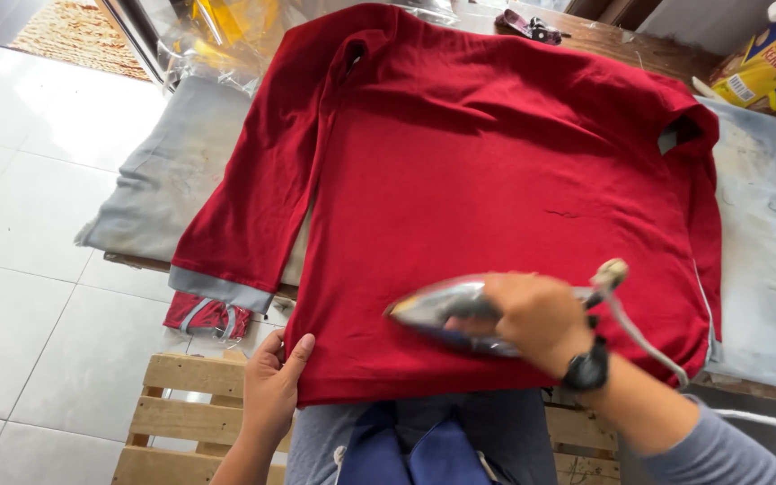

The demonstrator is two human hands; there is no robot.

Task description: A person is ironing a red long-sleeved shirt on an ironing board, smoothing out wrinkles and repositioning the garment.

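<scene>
A red long-sleeved sweater [487,171] lies flat on a padded grey ironing surface [168,175]. My right hand [536,319], with a black wristwatch, grips the handle of a silver iron [446,310] that rests on the sweater's lower part, nose pointing left. The iron's light cord [644,337] trails off to the right. My left hand [273,386] holds the sweater's bottom hem at its left corner, thumb on top. The left sleeve, with a grey cuff [217,287], hangs toward the table's near edge.
A wooden pallet [186,409] lies on the white tiled floor below the table, with a red and grey garment [204,316] beside it. Yellow packages [770,63] sit at the far right, clear plastic bags at the far left.
</scene>
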